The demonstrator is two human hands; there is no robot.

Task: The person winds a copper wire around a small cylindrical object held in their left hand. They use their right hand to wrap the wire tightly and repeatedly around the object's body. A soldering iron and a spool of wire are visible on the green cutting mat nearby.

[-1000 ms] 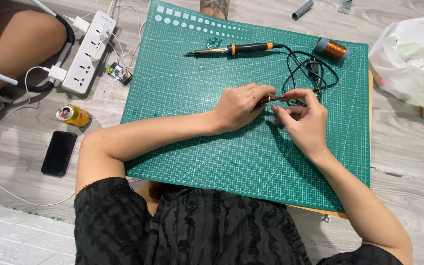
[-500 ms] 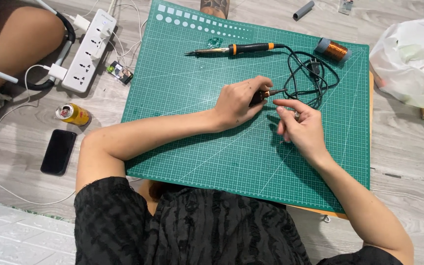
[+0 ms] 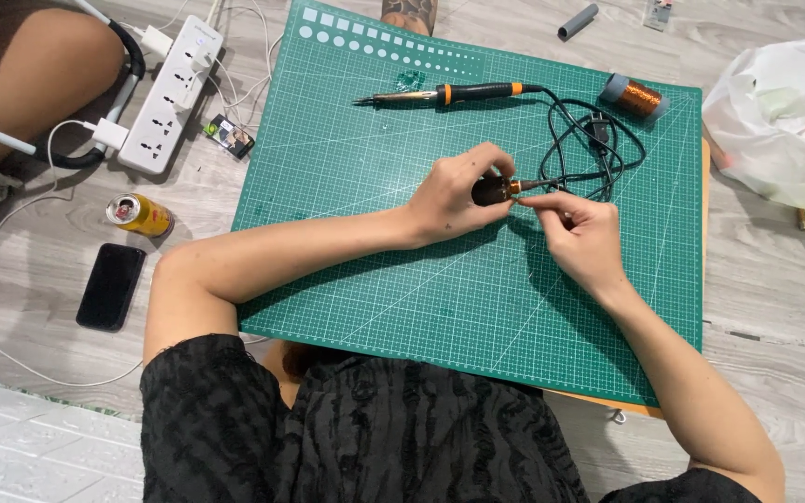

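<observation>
My left hand [image 3: 458, 191] lay curled over the middle of the green gridded cutting mat [image 3: 375, 279], fingers closed round a small dark cylindrical part with an orange band [image 3: 494, 191], forearm stretched flat across the mat from its near left corner. My right hand [image 3: 581, 228] came in from the near right edge, thumb and forefinger pinched shut on something thin at the orange end of that part; what exactly it held was too small for me to tell. The two hands nearly met above the mat's centre.

The mat sat on a grey wood-grain floor [image 3: 775, 279]. Toward its far edge lay a black-and-orange soldering iron [image 3: 449, 93], its black cord [image 3: 589, 149] looped just beyond my hands, and a spool of copper wire [image 3: 640, 98] rested at the far right corner. Off the left edge were a white power strip [image 3: 174, 93], a yellow drink can [image 3: 140, 214] and a black phone [image 3: 110, 286]. A white plastic bag [image 3: 780, 121] sat past the right edge.

The dark part looked short and rounded, mostly hidden under my fingers.
</observation>
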